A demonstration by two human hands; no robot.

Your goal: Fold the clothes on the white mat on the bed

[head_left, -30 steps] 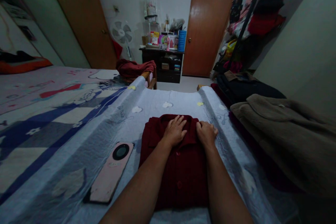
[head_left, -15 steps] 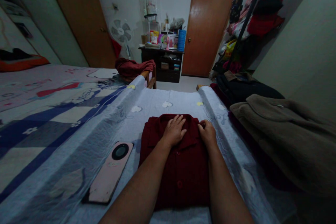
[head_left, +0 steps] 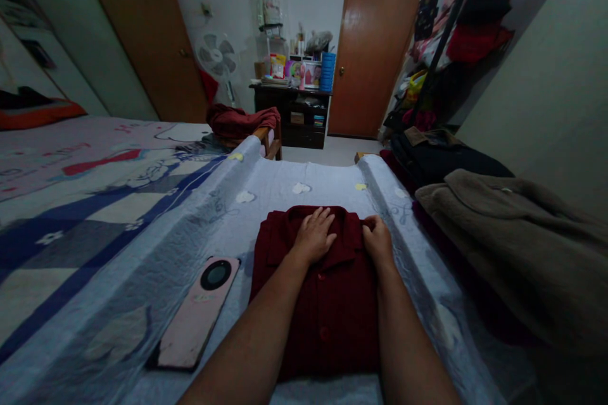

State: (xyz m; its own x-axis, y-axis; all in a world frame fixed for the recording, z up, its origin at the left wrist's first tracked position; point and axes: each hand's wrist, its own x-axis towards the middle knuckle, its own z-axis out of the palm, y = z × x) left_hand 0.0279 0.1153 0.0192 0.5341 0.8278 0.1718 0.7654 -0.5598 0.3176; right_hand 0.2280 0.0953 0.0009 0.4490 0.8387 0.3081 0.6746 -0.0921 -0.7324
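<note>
A dark red shirt (head_left: 327, 323) with a collar and buttons lies folded into a rectangle, collar at the far end. My left hand (head_left: 315, 235) rests flat on it near the collar, fingers stretched out. At the shirt's far right corner, my right hand (head_left: 379, 242) is closed, its fingers pinching the edge of the cloth. Left of the shirt lies a pink phone (head_left: 197, 316), its round black camera ring facing up.
A pale blue sheet (head_left: 280, 180) with hearts covers the surface beneath. To the right are a folded brown fleece coat (head_left: 513, 228) and dark clothes (head_left: 446, 155). A patterned bed (head_left: 104, 202) is on the left. Behind stand a fan (head_left: 216, 57), a dark cabinet (head_left: 268, 101) and a door (head_left: 368, 44).
My right hand has shifted slightly to the right along the shirt's corner. My left hand stays flat near the collar.
</note>
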